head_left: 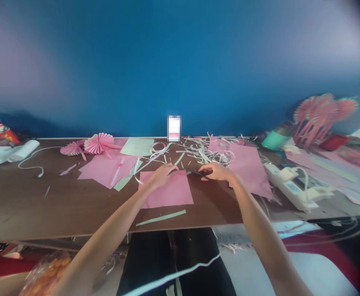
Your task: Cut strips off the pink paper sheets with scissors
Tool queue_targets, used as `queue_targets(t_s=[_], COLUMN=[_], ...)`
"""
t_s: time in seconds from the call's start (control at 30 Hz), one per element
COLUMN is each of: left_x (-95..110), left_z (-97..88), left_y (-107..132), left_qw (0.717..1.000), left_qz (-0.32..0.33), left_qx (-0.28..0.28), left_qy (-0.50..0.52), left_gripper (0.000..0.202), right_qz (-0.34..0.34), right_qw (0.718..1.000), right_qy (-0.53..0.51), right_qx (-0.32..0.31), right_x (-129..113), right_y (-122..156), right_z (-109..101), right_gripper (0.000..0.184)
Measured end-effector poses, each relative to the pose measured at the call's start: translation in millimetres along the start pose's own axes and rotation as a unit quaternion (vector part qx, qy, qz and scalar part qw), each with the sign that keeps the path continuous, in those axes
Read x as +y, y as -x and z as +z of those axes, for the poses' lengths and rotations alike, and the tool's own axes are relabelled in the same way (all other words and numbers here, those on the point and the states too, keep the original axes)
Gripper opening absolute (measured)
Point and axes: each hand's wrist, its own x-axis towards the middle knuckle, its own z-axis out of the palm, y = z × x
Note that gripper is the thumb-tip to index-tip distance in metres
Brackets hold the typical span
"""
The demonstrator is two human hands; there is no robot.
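Note:
A pink sheet of paper point(170, 191) lies on the brown table in front of me. My left hand point(164, 174) is at its upper edge, fingers bent over the paper and gripping it. My right hand point(215, 170) is closed round dark scissors point(203, 175), whose blades point left toward the paper's upper right corner. Whether the blades touch the paper is too small to tell. A pale green paper strip point(161, 218) lies between the sheet and the table's front edge.
Behind my hands lie curled paper strips point(198, 152). Folded pink paper fans point(98, 144) and a pen point(117, 172) on pink sheets are at left. A larger pink sheet point(249, 168), a white power strip point(291, 187) and more fans point(324, 113) are at right. A phone point(174, 128) leans against the blue wall.

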Motion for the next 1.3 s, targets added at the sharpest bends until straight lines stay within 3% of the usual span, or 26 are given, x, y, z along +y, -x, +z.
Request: queue_targets(t_s=[0.27, 0.5, 0.73, 1.1, 1.3], left_x=[-5, -4, 0, -10, -10], left_z=[-0.3, -17.0, -7.1, -20.6, -25.0], left_y=[-5, -12, -9, -16, -29], left_qw=[0.999, 0.99, 0.994, 0.982, 0.969], left_qz=[-0.011, -0.02, -0.04, -0.004, -0.031], left_qx=[-0.002, -0.13, -0.099, -0.185, -0.246], left_qy=[0.035, 0.054, 0.008, 0.03, 0.001], left_gripper=[0.031, 0.038, 0.039, 0.033, 0.022], right_qz=[0.024, 0.049, 0.069, 0.084, 0.079], right_qw=[0.997, 0.989, 0.973, 0.968, 0.969], right_qy=[-0.068, -0.116, -0.183, -0.205, -0.199], right_qx=[-0.035, -0.081, -0.122, -0.117, -0.123], right_x=[-4, -5, -12, -18, -20], right_y=[2, 6, 9, 7, 8], right_z=[-4, -7, -4, 0, -1], right_gripper=[0.055, 0.051, 0.044, 0.039, 0.04])
